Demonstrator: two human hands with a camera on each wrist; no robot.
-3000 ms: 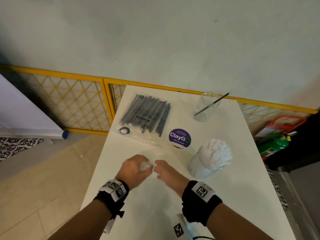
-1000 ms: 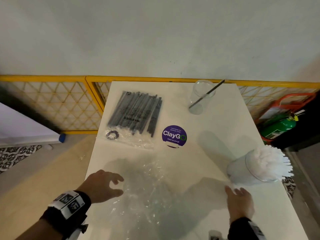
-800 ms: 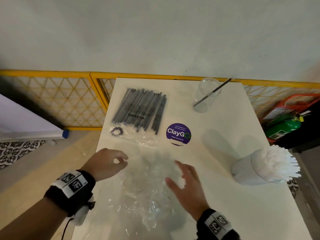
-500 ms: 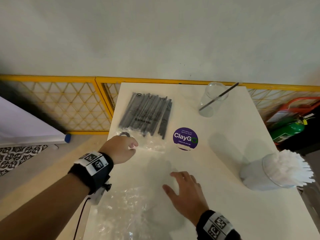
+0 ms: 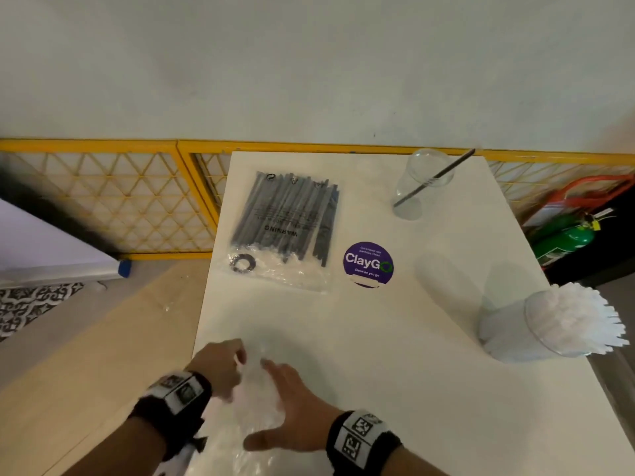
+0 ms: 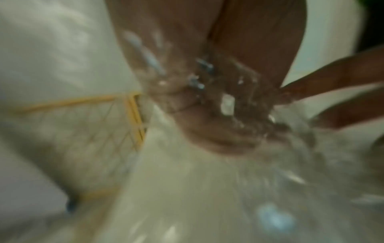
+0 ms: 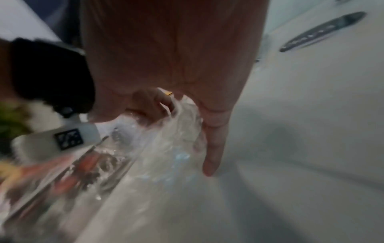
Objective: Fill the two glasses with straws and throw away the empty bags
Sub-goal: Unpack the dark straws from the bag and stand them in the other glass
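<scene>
An empty clear plastic bag [image 5: 256,403] lies bunched at the near edge of the white table [image 5: 395,372]. My left hand [image 5: 223,367] grips its crumpled left side, fingers curled round the film [image 6: 245,105]. My right hand [image 5: 287,403] lies flat on the bag with straight fingers [image 7: 212,148] touching the table. A bag of black straws [image 5: 285,221] lies at the far left. One glass [image 5: 421,185] at the back holds a single black straw. A second glass [image 5: 525,329] at the right is packed with white straws.
A round purple ClayGo sticker [image 5: 368,264] sits mid-table. A yellow lattice fence [image 5: 113,197] runs behind and left of the table. A green fire extinguisher [image 5: 567,240] lies on the floor at the right. The wooden floor [image 5: 103,355] drops away at the left edge.
My left hand has drawn back from beside the black straw bag to the near edge, gathering the clear bag into a bunch. The right hand stays flat on the bag.
</scene>
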